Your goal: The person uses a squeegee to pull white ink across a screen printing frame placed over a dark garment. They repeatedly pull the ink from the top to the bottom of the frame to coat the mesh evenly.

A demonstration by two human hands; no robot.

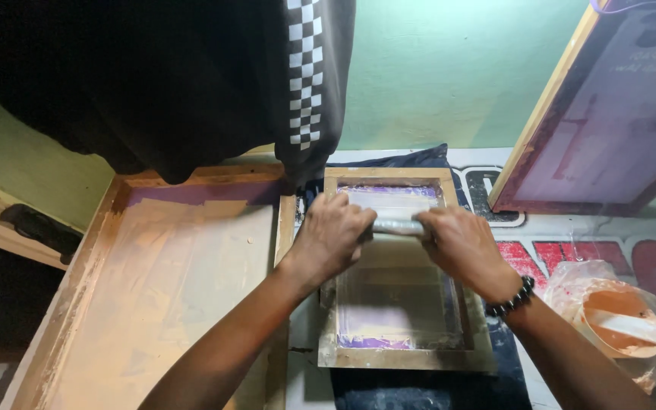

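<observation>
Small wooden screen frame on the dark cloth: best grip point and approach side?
Small wooden frame: grip the near rail from the person's side. It lies flat, that rail is bare, while both hands, left hand and right hand, press the squeegee across the far part.

Left hand [332, 234]: frame centre, knuckles up, fingers curled shut.
Right hand [461, 241]: just right of it, fingers curled, beaded wrist.

Purple-stained screen frame [400, 353], green wall [449, 72], black-and-white checkered garment [307, 76].
</observation>
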